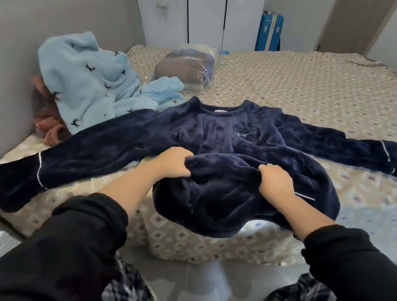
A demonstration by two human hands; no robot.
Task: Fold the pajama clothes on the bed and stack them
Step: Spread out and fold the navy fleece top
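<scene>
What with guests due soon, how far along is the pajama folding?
Early. Done: nothing loose on the bed is folded. In hand: the left hand and right hand grip the lower part of the navy top, spread out with sleeves wide. Left: folding it, then the light blue pajamas and the pinkish garment heaped by the headboard.

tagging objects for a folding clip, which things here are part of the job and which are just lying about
Part of the job:
navy top, gripped by the left hand and right hand
light blue pajamas, in an unfolded heap
rust garment partly under them, probably
bed

Lying about:
bagged clothes
blue suitcase
wardrobe
</scene>
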